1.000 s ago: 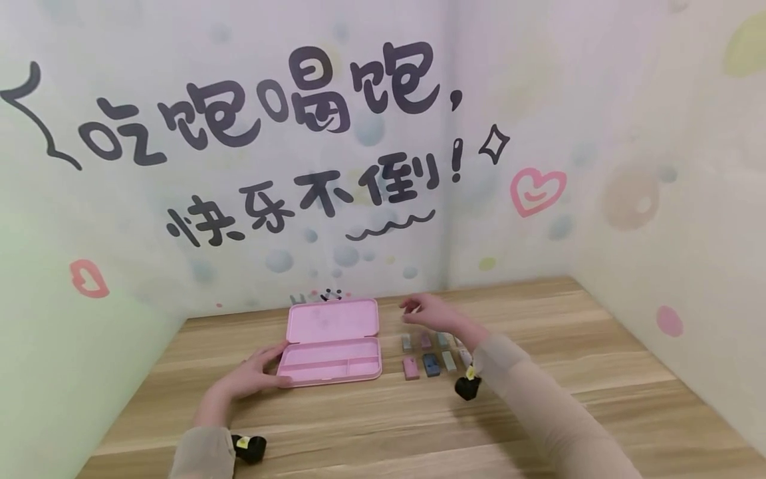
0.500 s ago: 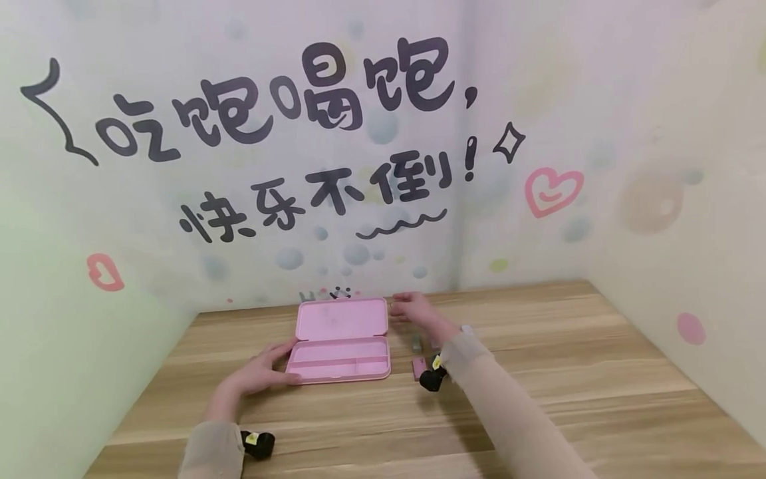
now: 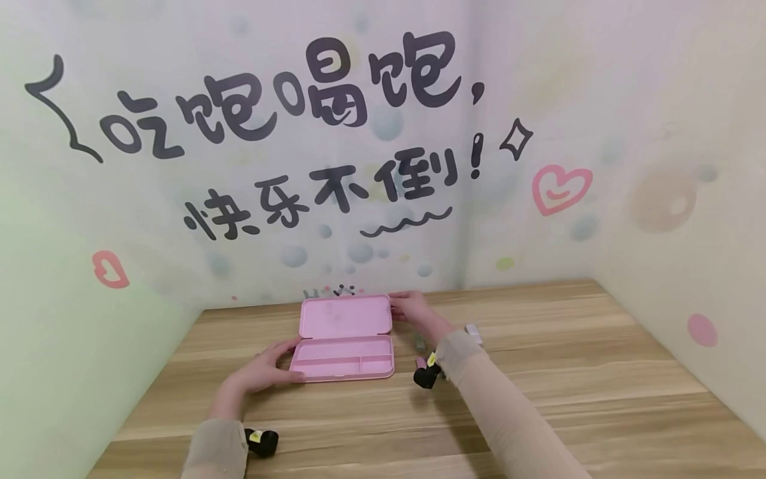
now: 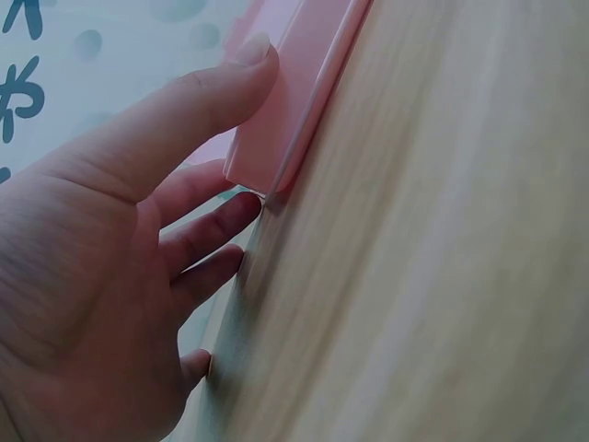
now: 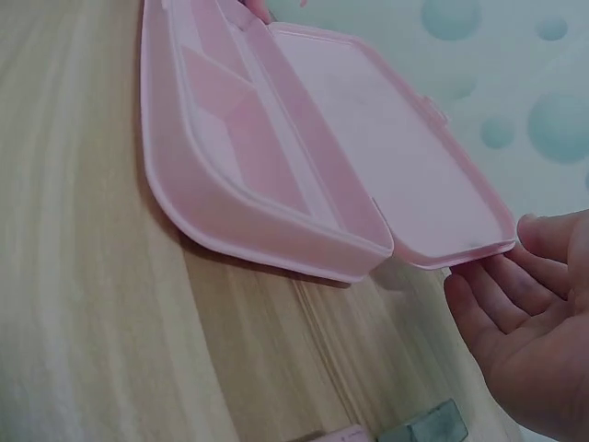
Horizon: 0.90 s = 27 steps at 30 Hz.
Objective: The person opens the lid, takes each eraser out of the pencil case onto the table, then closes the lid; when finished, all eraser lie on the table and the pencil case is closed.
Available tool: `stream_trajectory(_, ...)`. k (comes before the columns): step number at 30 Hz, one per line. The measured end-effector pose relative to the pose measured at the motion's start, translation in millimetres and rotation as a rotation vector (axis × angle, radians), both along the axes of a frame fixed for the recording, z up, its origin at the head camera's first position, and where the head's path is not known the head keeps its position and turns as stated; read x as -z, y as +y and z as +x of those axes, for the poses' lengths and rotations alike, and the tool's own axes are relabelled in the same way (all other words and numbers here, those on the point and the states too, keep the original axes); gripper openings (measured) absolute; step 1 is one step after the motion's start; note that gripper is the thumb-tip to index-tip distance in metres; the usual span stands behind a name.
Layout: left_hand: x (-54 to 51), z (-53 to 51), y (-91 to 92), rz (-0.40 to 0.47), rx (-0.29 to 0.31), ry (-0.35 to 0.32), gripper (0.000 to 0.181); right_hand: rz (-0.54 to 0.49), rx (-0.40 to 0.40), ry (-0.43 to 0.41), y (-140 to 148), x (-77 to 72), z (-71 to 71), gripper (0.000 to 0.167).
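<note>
A pink pencil case point(image 3: 342, 378) lies open on the wooden table, its lid point(image 3: 345, 317) folded back toward the wall. Inside are a long compartment and divided sections, with nothing seen in them. My left hand point(image 3: 260, 372) holds the case's left end; in the left wrist view the thumb lies on its wall and the fingers are around the end. My right hand point(image 5: 543, 322) pinches the lid's right corner, thumb on the upper edge and fingers underneath. In the head view, the right hand's fingertips are partly hidden behind the lid.
Right of the case, partly hidden by my right wrist, lie small blocks: a pink block point(image 5: 340, 435), a grey-green block point(image 5: 428, 428) and a pale block point(image 3: 474, 334). A wall with large lettering point(image 3: 335, 186) stands behind the table point(image 3: 335, 432).
My right hand has moved left from above the small blocks to the lid's right edge and taken hold of it. The left hand stays at the case's left end. The head view has shifted slightly.
</note>
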<state>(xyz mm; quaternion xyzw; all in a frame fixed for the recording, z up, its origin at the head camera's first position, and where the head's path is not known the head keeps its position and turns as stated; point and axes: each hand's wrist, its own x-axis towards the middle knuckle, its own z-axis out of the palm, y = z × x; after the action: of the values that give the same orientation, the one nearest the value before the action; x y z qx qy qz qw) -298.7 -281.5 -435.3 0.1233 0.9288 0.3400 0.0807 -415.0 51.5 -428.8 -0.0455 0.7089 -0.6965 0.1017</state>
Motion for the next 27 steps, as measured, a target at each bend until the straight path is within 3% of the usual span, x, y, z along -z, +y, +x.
stream_trajectory(13,-4.1,2.2,2.7,0.021,-0.002,-0.013,0.088,-0.023,-0.019,0.022,0,-8.8,4.1,0.042)
stream_trajectory(18,-4.1,1.7,2.9,0.029,0.008,-0.006,0.089,-0.050,-0.062,0.035,0,-13.0,6.6,0.040)
stream_trajectory(22,-2.7,0.9,2.2,0.040,0.016,0.002,0.089,-0.021,-0.138,0.048,2,-15.8,10.6,0.030)
stream_trajectory(27,-1.4,1.8,1.7,0.059,0.013,-0.001,0.091,0.050,-0.326,0.096,8,-17.9,18.1,0.022)
